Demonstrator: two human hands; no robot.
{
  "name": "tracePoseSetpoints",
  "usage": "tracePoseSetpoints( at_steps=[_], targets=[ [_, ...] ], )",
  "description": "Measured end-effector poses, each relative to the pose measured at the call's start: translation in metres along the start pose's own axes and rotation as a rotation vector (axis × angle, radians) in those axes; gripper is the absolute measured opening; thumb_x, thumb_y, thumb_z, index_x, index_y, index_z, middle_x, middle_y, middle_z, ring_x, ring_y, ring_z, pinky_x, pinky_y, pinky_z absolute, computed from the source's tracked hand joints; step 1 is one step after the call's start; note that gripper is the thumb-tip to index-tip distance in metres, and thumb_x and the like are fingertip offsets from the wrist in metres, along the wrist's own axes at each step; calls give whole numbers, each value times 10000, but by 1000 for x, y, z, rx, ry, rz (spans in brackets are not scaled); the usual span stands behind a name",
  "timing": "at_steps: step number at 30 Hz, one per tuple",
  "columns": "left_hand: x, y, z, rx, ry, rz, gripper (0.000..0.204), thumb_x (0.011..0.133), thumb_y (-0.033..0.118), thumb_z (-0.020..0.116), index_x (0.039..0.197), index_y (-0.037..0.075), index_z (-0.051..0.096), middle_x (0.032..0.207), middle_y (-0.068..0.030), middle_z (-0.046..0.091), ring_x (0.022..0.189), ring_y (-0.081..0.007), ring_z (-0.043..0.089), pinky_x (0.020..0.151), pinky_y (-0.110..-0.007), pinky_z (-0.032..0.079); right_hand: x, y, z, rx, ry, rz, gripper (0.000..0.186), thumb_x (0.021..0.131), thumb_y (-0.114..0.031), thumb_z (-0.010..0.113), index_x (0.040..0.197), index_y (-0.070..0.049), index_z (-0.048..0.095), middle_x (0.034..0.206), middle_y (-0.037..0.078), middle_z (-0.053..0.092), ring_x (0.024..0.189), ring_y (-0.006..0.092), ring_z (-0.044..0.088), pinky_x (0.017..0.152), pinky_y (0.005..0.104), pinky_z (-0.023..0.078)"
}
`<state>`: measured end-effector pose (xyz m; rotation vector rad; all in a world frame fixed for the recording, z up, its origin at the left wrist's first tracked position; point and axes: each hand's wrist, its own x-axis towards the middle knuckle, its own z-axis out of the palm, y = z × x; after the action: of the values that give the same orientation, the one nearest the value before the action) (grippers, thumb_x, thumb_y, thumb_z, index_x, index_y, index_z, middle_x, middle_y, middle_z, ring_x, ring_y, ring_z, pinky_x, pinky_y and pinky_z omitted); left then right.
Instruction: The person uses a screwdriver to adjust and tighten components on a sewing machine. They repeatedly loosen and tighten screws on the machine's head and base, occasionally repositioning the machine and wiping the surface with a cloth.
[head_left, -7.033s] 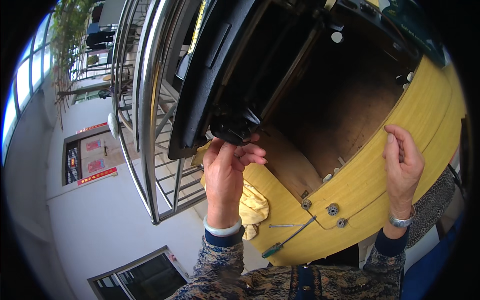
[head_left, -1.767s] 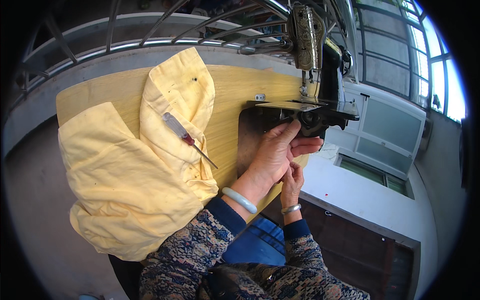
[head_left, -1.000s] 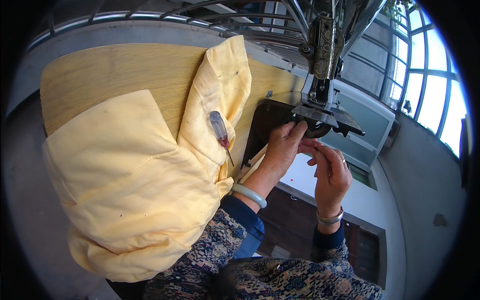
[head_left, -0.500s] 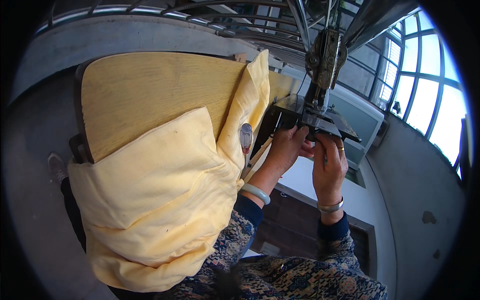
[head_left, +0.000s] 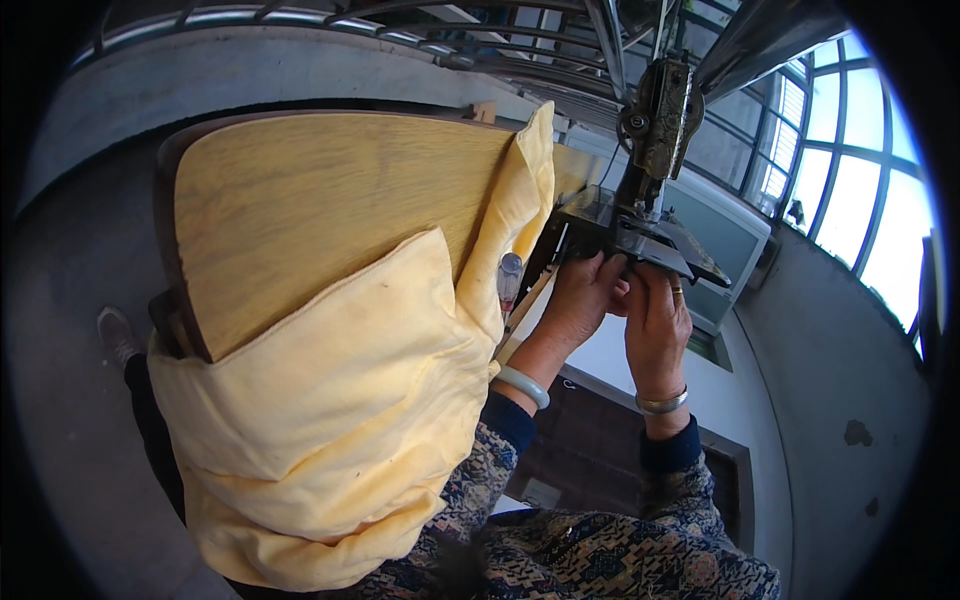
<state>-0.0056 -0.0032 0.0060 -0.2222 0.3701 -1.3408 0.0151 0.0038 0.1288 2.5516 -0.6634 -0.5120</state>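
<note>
A sewing machine (head_left: pixel 658 135) with a dark, ornamented head stands at the upper right, its flat bed (head_left: pixel 588 208) tipped up. Both hands work at the bed's near edge, below the needle area. My left hand (head_left: pixel 578 302), with a pale bangle at the wrist, has its thumb and fingers bent together under the edge. Close beside it, my right hand (head_left: pixel 657 325) has its fingers curled up against the underside. Whatever the fingertips hold is hidden by the hands and the bed. Left of the hands, a screwdriver (head_left: pixel 510 278) with a clear handle lies on pale yellow cloth (head_left: pixel 330 400).
The cloth drapes over a wooden tabletop (head_left: pixel 330 190) at the left. A white panel (head_left: pixel 620 350) lies below the hands. Metal railings (head_left: pixel 480 50) run along the back. Large windows (head_left: pixel 850 150) and a grey wall (head_left: pixel 830 340) stand at the right.
The tabletop, cloth and screwdriver appear slightly further right and lower, as the view has shifted a little. Both hands stay at the bed's edge, with only slight finger movement.
</note>
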Motion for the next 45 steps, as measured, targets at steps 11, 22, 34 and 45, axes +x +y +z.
tracePoseSetpoints(
  at_steps=[11, 22, 34, 45],
  targets=[
    [-9, 6, -2, 264, 38, 116, 317, 1040, 263, 525, 1046, -16, 675, 791, -64, 671, 737, -84, 578, 646, -285, 498, 15, 9, 20, -174, 42, -223, 218, 881, 23, 609, 1097, -14, 606, 1024, 177, 603, 888, 374, 610, 755, 437, 511],
    [-8, 2, -2, 395, 89, 259, 304, 992, 240, 529, 923, -31, 648, 728, -149, 661, 668, -186, 627, 608, -329, 499, 31, 7, 20, -188, 21, -282, 154, 847, 28, 615, 991, -25, 616, 998, 146, 586, 840, 344, 603, 670, 421, 500],
    [-3, -7, -6, 309, 20, 184, 237, 938, 178, 525, 927, -22, 651, 800, -170, 684, 747, -248, 676, 662, -350, 519, 33, 9, 23, -394, 63, -339, 167, 799, -61, 683, 955, -119, 669, 952, 92, 583, 737, 266, 637, 537, 356, 513],
    [0, -6, -10, 400, 9, 208, 248, 929, 205, 547, 917, -25, 641, 760, -160, 670, 718, -218, 669, 632, -343, 510, 35, 12, 29, -283, 118, -336, 117, 817, -44, 680, 925, -86, 668, 887, 103, 581, 683, 294, 628, 525, 371, 506]
  ],
)
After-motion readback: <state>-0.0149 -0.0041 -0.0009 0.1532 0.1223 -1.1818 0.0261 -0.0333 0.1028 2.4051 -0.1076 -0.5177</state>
